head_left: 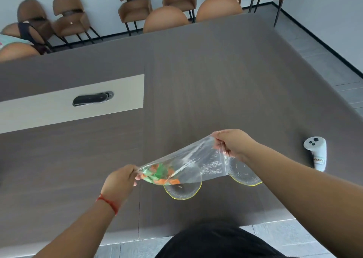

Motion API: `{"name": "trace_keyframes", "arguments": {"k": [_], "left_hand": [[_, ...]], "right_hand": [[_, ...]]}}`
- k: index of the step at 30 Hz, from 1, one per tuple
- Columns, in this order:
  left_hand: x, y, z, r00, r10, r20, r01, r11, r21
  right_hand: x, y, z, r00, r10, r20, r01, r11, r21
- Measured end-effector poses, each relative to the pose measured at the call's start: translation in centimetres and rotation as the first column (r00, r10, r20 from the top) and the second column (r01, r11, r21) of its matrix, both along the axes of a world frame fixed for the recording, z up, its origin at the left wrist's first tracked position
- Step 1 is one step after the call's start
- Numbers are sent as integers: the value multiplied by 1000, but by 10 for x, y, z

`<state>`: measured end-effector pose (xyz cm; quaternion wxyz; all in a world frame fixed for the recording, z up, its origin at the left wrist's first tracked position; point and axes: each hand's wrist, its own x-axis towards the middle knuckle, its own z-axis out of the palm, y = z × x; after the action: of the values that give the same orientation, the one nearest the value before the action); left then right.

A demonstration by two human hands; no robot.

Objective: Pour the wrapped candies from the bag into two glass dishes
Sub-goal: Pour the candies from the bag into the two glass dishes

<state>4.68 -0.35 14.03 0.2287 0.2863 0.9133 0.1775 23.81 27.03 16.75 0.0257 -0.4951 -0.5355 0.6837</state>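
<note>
A clear plastic bag [198,160] is stretched between my two hands above the table. Green and orange wrapped candies [161,174] are bunched in its left end. My left hand [119,181] pinches that end. My right hand [232,142] grips the other end, raised higher. Two glass dishes with yellow rims stand on the table under the bag: one [182,191] below the candies, the other [244,174] under my right wrist, partly hidden. I see no candies in either dish.
A white handheld controller [316,152] lies on the dark wooden table [196,81] to the right. A black cable hatch [92,98] sits in a light panel at the left. Brown chairs [135,6] line the far wall.
</note>
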Motion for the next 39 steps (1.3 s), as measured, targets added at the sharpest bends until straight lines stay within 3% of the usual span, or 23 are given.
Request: {"name": "trace_keyframes", "arguments": {"k": [6,16,20,27,36,39], "left_hand": [[-7,-13,7,992,61,-113,-55,997,56],[-23,-75,-12,927,298,-229,-300,954,27],[-23,-84,-6,900,379,-216,-348,922,168],[-33,-78,-18,893,387,-229,-324,907,269],[-29,-58,-5,885,440,-152,-355,849,390],[-22,-52,7,894,406,-190,-291,848,444]], "right_hand": [[0,-12,-15,998,-20,-52,17,998,-53],[-43,-62,-31,969,246,-29,-247,969,-25],[-59,-70,-50,971,238,30,-236,970,-66],[-63,-74,-75,988,139,60,-130,981,-144],[-63,-70,-88,974,170,147,-171,985,-8],[-60,-67,-92,976,159,150,-159,987,-10]]}}
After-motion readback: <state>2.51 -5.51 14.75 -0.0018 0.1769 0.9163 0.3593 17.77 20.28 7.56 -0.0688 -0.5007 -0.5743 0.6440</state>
